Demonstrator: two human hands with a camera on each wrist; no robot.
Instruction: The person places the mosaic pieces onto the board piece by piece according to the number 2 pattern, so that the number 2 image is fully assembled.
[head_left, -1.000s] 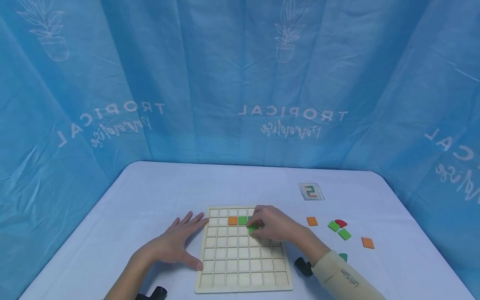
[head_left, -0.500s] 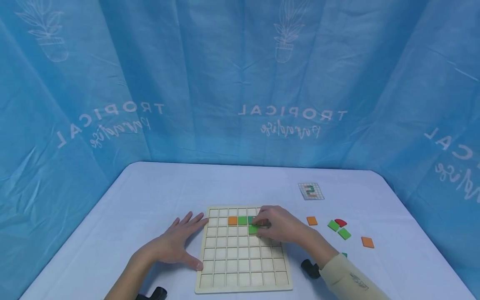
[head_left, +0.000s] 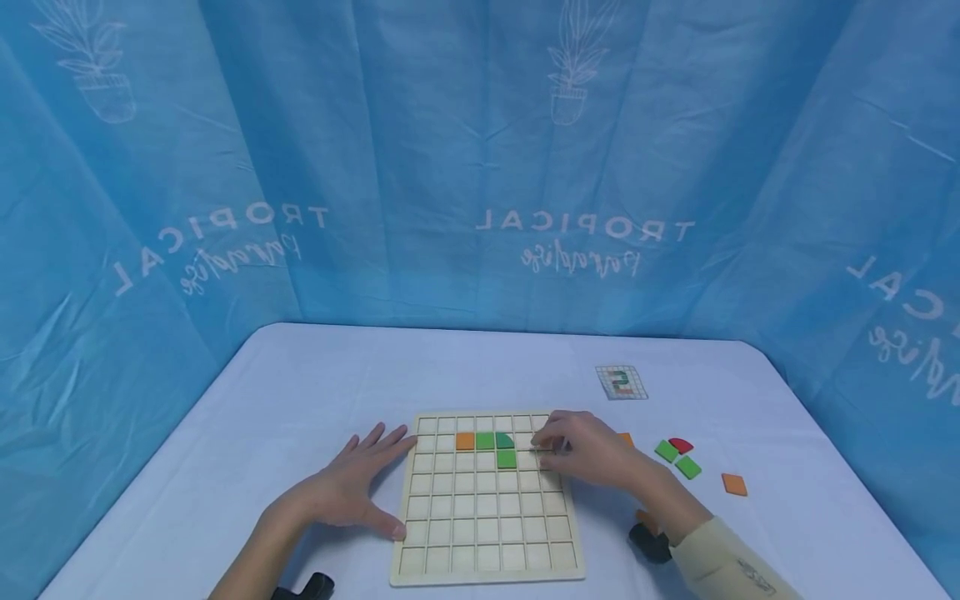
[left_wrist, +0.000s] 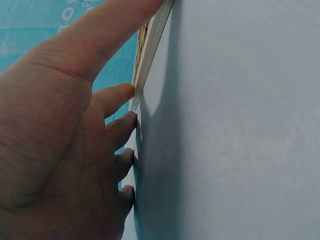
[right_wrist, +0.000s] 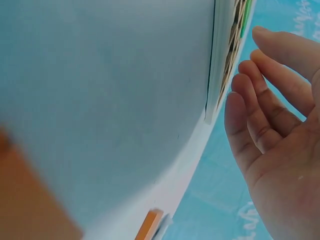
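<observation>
A wooden grid board lies on the table. In its upper rows sit an orange square tile, a green square tile, a dark green rounded tile and another green square tile below that one. My left hand is spread, thumb and index finger touching the board's left edge. Over the board's upper right hovers my right hand; in the right wrist view its fingers are loosely bent with nothing between them.
Right of the board lie green tiles, a red rounded tile and an orange tile. Another orange tile is partly hidden by the right wrist. A pattern card lies at the back right.
My right hand has let go of the dark green rounded tile, which stays in the grid, and moved right across the board. My left hand has not moved.
</observation>
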